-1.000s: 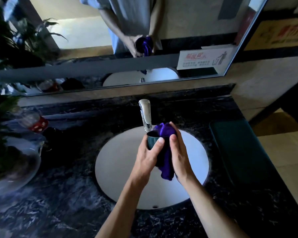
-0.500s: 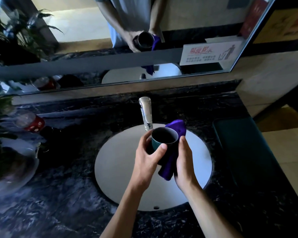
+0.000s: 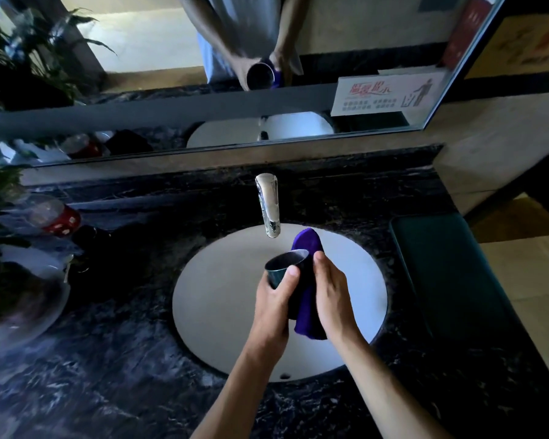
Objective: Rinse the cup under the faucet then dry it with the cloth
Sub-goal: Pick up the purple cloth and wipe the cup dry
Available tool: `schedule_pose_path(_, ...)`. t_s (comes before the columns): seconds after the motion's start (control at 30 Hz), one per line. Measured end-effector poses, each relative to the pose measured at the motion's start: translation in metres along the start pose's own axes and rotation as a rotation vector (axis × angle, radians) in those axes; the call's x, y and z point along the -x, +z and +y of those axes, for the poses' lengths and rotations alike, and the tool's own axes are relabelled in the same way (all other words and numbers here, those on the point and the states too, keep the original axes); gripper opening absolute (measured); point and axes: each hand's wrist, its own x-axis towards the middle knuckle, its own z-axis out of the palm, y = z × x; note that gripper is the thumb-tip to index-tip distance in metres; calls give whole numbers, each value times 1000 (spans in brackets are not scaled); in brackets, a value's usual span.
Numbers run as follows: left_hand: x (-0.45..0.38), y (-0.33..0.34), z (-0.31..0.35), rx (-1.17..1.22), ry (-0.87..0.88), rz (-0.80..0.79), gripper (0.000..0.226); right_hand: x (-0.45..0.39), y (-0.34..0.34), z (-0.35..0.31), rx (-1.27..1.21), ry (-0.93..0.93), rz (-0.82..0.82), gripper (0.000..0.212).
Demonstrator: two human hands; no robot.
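**A:** What have I got in front of me?

**B:** I'm looking down over the white basin (image 3: pixel 222 312) set in the dark marbled bench (image 3: pixel 108 359). My left hand (image 3: pixel 271 307) is wrapped round the dark cup (image 3: pixel 284 269), thumb pressed on the near wall just under the rim, the mouth tilted up and away toward the mirror.

**A:** And the other one?

**B:** My right hand (image 3: pixel 333 296) lies flat against the purple cloth (image 3: pixel 308 307), pressing it to the cup's right side. The fingers (image 3: pixel 319 259) are curled over the cloth near the rim. One end of the cloth sticks up past the rim, the other hangs down between my two wrists.

**A:** Where does the cup sit against the faucet?

**B:** The chrome faucet (image 3: pixel 268 205) is behind it and a little to the left; the cup is held over the basin, near the spout but clear of it. I see no water running from the spout.

**A:** Anything else on the bench?

**B:** A dark green tray (image 3: pixel 450 280) on the right, a red-labelled bottle (image 3: pixel 56 215) and a plant (image 3: pixel 0 217) on the left. The mirror (image 3: pixel 171 90) shows both hands with the cup's open mouth, and a sign (image 3: pixel 384 95) leans in its corner.
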Motion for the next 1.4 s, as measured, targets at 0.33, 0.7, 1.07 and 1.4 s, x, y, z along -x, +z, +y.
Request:
schedule_pose_path(0.33, 8, 10, -38, 182, -411, 327, 61, 13, 9, 24, 316, 135, -7, 30)
schedule_pose_path(0.7, -4, 4, -49, 512, -544, 203, 69, 4, 4, 23, 348, 106, -70, 31)
schedule_pose_path(1.07, -10, -7, -44, 179, -296, 97, 53, -19, 11, 15, 48, 304, -144, 39)
schedule_pose_path(1.4, -20, -21, -35, 288, -326, 44, 65, -7, 17, 22, -57, 175, -125, 45)
